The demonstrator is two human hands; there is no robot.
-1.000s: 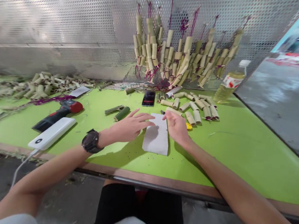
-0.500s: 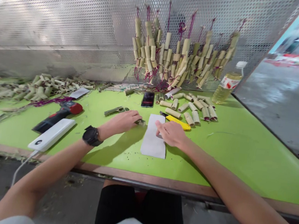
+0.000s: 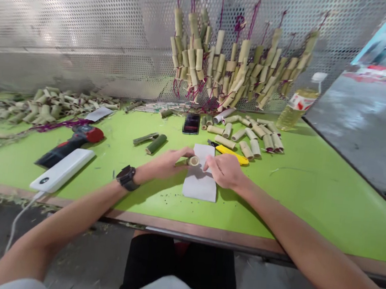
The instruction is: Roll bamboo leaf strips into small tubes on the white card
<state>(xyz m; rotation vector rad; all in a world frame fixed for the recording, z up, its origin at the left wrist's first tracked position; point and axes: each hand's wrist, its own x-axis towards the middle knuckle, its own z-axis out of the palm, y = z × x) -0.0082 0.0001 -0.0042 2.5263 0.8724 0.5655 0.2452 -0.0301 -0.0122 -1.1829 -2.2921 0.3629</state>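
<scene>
My left hand [image 3: 168, 162], with a dark watch on its wrist, grips a short bamboo tube [image 3: 193, 161] between thumb and fingers. The tube's hollow end faces me above a white paper-like strip [image 3: 199, 189] lying on the green table. My right hand [image 3: 227, 170] is closed over the strip's right edge, its fingertips close to the tube. Whatever those curled fingers hold, if anything, is hidden. Just beyond the right hand lies a yellow utility knife [image 3: 233, 155]. A green bamboo piece [image 3: 156, 144] rests beyond the left forearm, beside a split one [image 3: 145, 138].
Cut bamboo tubes [image 3: 247, 134] lie at the back right, near an oil bottle [image 3: 296, 107]. Strung bamboo pieces [image 3: 229, 65] hang on the perforated metal panel. A phone [image 3: 191, 124] lies at the back. Left are a drill [image 3: 74, 143], a white power bank [image 3: 63, 170] and a bamboo heap [image 3: 41, 108].
My left hand has moved right and nearer, bringing the bamboo tube over the white strip with its end turned toward me. The right hand has shifted slightly right and curled more. The view tilts slightly.
</scene>
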